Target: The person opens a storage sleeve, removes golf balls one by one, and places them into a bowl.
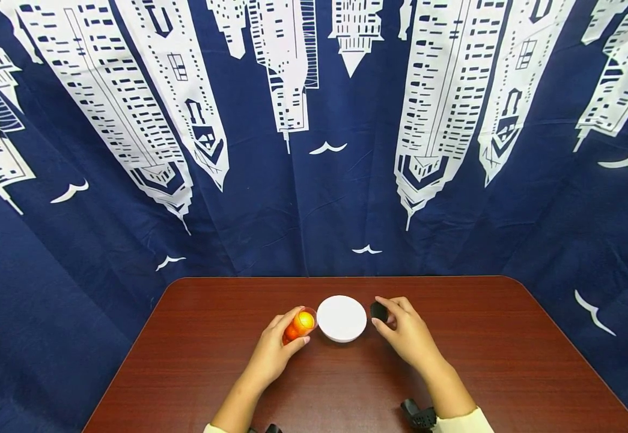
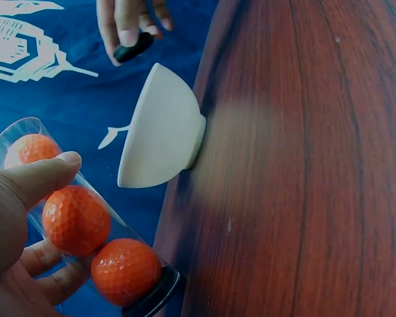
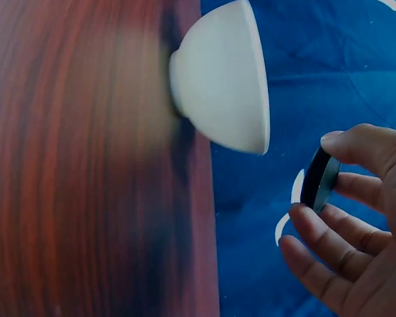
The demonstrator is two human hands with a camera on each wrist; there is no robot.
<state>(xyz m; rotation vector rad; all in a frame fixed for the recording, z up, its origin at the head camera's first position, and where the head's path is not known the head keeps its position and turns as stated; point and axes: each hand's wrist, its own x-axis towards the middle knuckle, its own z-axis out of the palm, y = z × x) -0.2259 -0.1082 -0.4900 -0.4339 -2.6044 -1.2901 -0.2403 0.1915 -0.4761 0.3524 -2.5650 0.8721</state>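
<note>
My left hand (image 1: 272, 350) grips a clear plastic tube (image 2: 122, 226) to the left of the bowl. Inside it are three orange golf balls (image 2: 76, 220) in a row. The tube's upper end has no cap on it and leans toward the bowl; a black cap (image 2: 153, 295) closes the lower end. Between the hands stands a white bowl (image 1: 342, 319), upright on the table; the wrist views show only its outside. On its right side, my right hand (image 1: 410, 334) pinches a round black lid (image 3: 319, 179) between thumb and fingers, apart from the bowl.
The reddish-brown wooden table (image 1: 470, 313) has rounded far corners. Behind it hangs a dark blue cloth (image 1: 346, 210) printed with white buildings and birds. A black wrist device (image 1: 419, 415) sits by the right sleeve.
</note>
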